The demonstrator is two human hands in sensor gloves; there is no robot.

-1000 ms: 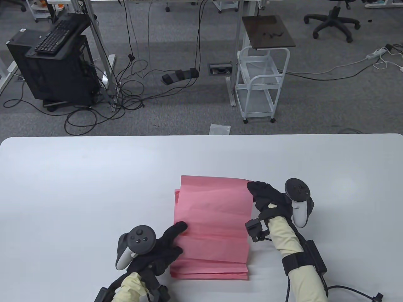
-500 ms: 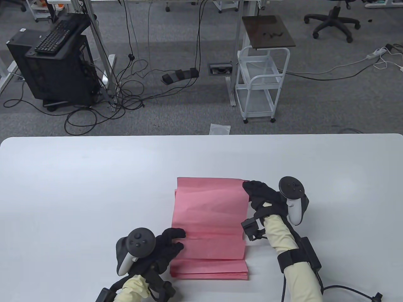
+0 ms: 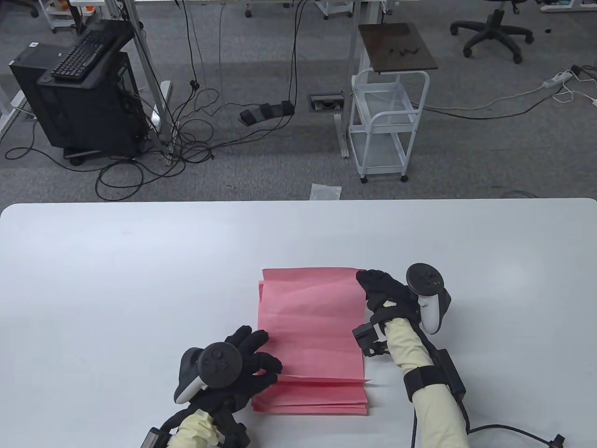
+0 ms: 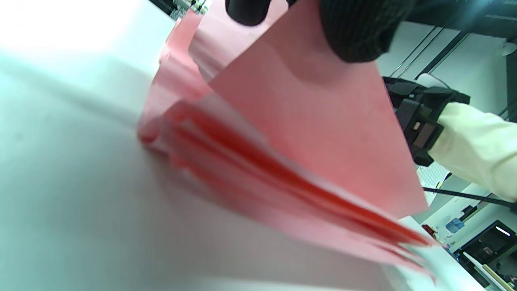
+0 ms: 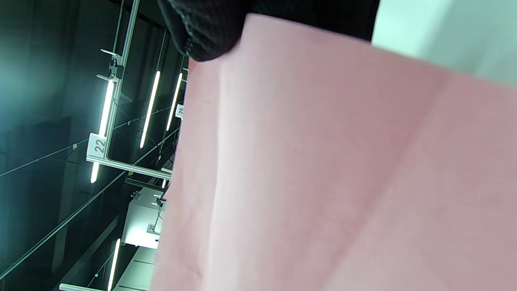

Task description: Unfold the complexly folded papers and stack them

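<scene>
A stack of pink papers point(image 3: 308, 401) lies on the white table point(image 3: 116, 280) near its front edge. A creased pink top sheet point(image 3: 310, 317) is spread over the stack. My left hand point(image 3: 268, 366) holds the sheet's near left edge. In the left wrist view my fingertips point(image 4: 359, 32) rest on the sheet point(image 4: 315, 121), which is lifted above the stack point(image 4: 282, 190). My right hand point(image 3: 366, 280) pinches the sheet's far right corner. In the right wrist view my fingers point(image 5: 206, 32) grip the sheet point(image 5: 323, 169), which fills most of that view.
The table's far edge runs across the middle of the table view. On the floor beyond it stand a white cart point(image 3: 387, 130), a black computer stand point(image 3: 79, 93) and cables. A small plastic bag point(image 3: 325, 191) lies on the floor just past the edge.
Both hands have shifted left and toward me with the top sheet. My left hand has drawn the sheet's near edge down over the stack, so more of the sheet lies open.
</scene>
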